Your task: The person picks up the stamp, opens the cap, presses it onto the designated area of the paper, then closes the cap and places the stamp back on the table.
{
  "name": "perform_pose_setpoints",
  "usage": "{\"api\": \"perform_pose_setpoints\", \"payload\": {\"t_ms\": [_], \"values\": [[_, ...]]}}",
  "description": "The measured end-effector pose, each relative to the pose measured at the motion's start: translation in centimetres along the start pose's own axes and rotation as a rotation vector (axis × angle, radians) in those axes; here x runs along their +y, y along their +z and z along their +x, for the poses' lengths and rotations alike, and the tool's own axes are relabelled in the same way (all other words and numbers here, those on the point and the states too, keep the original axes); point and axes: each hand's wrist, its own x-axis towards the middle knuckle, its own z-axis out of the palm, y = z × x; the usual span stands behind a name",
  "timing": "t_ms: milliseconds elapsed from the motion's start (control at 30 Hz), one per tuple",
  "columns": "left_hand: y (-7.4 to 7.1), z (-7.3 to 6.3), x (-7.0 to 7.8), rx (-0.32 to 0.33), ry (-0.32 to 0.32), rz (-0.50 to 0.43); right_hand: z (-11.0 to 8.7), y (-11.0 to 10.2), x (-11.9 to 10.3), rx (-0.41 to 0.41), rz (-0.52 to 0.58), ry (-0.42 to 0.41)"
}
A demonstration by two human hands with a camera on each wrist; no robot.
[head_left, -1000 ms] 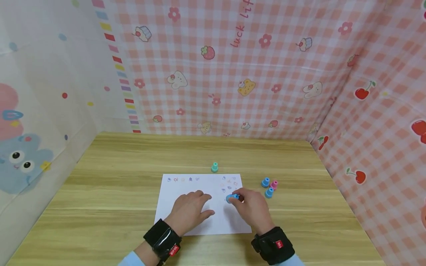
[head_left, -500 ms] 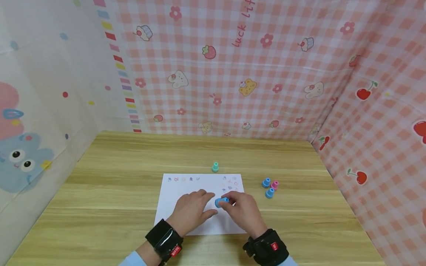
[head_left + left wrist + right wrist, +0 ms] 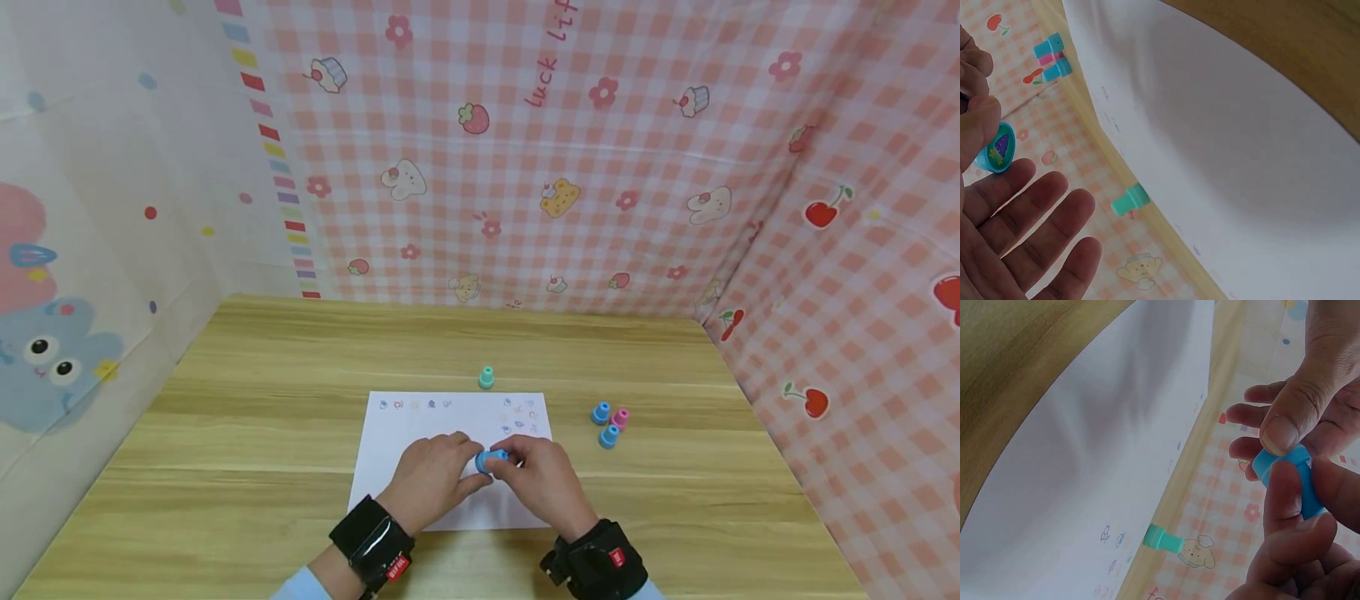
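Between my hands is a blue toy stamp (image 3: 491, 459), tilted on its side over the white paper (image 3: 450, 508). My right hand (image 3: 543, 479) pinches its narrow handle end between thumb and fingers. My left hand (image 3: 427, 475) has its thumb and index finger at the stamp's wide end, the other fingers spread. In the left wrist view, the round end of the stamp (image 3: 1002, 147) shows a purple grape picture on green. The right wrist view has my left thumb (image 3: 1282, 434) lying on the wide part of the stamp (image 3: 1291, 472). Small printed marks (image 3: 415, 405) line the paper's top edge.
A green stamp (image 3: 487, 377) stands just behind the paper. To the right stand two blue stamps (image 3: 609, 436) and a pink stamp (image 3: 620, 418), close together. More small prints (image 3: 519, 410) sit at the paper's upper right. Patterned cloth (image 3: 480, 167) walls enclose the wooden table (image 3: 247, 400).
My right hand has carried the blue stamp leftward from the paper's right part to my left hand. My left thumb and index finger now meet its wide end.
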Motion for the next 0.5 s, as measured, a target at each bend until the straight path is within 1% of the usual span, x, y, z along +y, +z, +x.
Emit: {"api": "perform_pose_setpoints", "payload": {"t_ms": [133, 300, 500], "values": [[0.03, 0.06, -0.04, -0.009, 0.010, -0.020, 0.03, 0.02, -0.01, -0.006, 0.027, 0.007], [0.21, 0.07, -0.15, 0.005, 0.037, -0.043, 0.07, 0.12, -0.06, -0.020, 0.046, 0.019], [0.04, 0.07, -0.23, -0.008, 0.042, -0.076, 0.15, 0.12, -0.02, -0.039, 0.055, 0.015]]}}
